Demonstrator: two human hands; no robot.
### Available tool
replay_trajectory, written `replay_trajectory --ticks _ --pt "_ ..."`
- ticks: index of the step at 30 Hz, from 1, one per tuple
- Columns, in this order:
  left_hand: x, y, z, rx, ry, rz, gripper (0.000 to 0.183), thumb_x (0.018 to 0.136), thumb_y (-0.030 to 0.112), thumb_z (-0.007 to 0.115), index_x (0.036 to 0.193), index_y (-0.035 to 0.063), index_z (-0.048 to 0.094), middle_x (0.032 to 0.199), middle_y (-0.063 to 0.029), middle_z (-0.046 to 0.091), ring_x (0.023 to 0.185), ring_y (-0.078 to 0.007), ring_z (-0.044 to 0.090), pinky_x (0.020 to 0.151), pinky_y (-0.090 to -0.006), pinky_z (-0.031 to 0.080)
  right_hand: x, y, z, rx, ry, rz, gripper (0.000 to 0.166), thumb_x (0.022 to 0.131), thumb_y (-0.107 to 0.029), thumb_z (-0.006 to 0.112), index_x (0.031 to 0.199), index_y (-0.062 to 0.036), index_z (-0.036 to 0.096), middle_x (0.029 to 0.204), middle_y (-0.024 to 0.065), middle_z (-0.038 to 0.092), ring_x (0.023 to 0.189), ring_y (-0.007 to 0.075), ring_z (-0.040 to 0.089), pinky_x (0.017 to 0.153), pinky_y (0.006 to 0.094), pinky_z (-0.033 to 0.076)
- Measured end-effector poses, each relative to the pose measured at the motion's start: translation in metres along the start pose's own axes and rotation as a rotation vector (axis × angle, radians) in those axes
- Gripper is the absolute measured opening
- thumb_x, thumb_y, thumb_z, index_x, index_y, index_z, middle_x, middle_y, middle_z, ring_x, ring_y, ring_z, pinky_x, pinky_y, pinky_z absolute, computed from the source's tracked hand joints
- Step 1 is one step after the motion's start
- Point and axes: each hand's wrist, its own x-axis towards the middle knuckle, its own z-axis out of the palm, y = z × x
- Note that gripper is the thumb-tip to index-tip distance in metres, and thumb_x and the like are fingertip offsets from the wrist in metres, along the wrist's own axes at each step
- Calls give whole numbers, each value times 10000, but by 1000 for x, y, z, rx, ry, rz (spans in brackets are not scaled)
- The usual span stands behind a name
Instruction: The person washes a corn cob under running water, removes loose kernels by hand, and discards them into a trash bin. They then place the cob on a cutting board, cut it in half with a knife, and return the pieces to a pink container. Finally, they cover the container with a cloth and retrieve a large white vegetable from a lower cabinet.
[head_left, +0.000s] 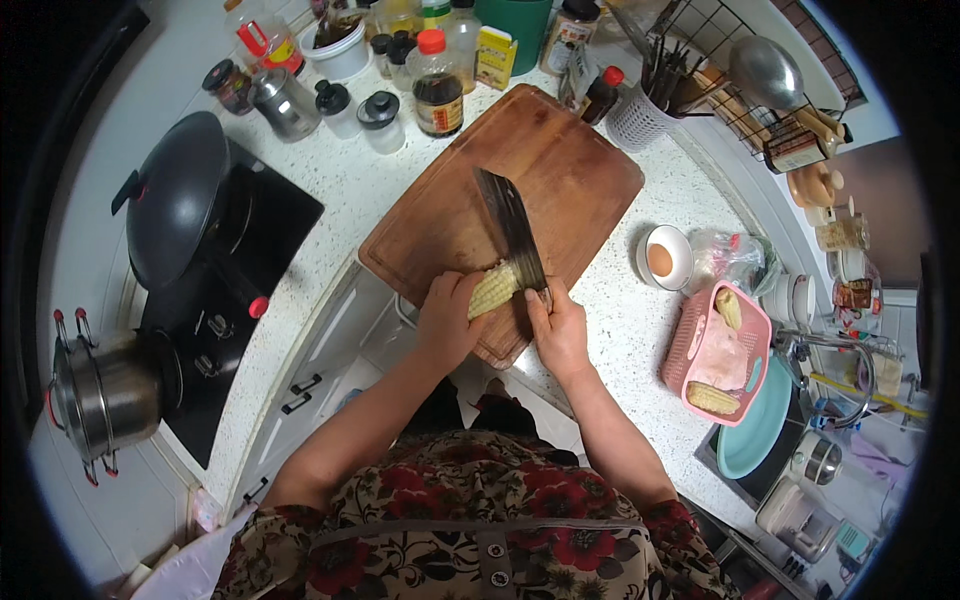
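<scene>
A pale yellow ear of corn (493, 291) lies on the near part of a wooden cutting board (559, 176). My left hand (448, 311) grips the ear from the left and covers its near end. In my right hand (559, 330) is the handle of a broad, dark-bladed cleaver (514, 225). The blade points away from me and stands at the far right end of the corn. Whether its edge has entered the corn I cannot tell.
On the right, a pink plastic basket (679, 352) holds two corn pieces and pale meat, with a bowl (643, 259) containing an egg beyond it. Sauce bottles (437, 94) line the back. To the left are a lidded wok (176, 199) and a steel pot (112, 394).
</scene>
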Motion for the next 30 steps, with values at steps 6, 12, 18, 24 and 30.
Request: replay_trajectory --ticks 6,12,18,24,30 --pt "-1 11 -5 31 7 13 575 672 93 743 1199 38 518 1093 -159 497 1028 -351 494 877 -443 434 -7 3 -2 -44 20 -3 171 914 -135 607 1027 -19 551 635 168 524 513 290 461 536 347 440" --pt "-4 -10 -2 100 -15 -16 552 700 104 739 1201 11 525 1091 -173 505 1034 -364 495 881 -438 428 16 7 -1 41 -76 58 188 932 -164 593 1013 4 567 709 127 598 619 189 523 611 307 459" --pt "1 -14 -4 74 -11 51 538 714 116 735 1192 -12 523 1091 -174 503 1033 -357 497 879 -428 430 29 13 -13 465 -213 317 163 956 -171 564 995 -14 586 661 -15 523 569 81 453 531 244 400" --pt "5 -12 -5 50 -8 73 507 734 120 736 1180 -16 537 1096 -174 511 1019 -353 510 876 -420 436 43 12 -27 580 -313 379 178 958 -194 558 843 -66 511 594 -12 487 480 75 432 437 238 367" --pt "6 -1 -13 95 12 75 501 734 119 725 1181 -8 540 1095 -169 513 1009 -358 518 862 -425 442 47 5 -33 487 -285 343 193 951 -181 565 823 -42 521 606 -13 486 535 89 454 512 239 386"
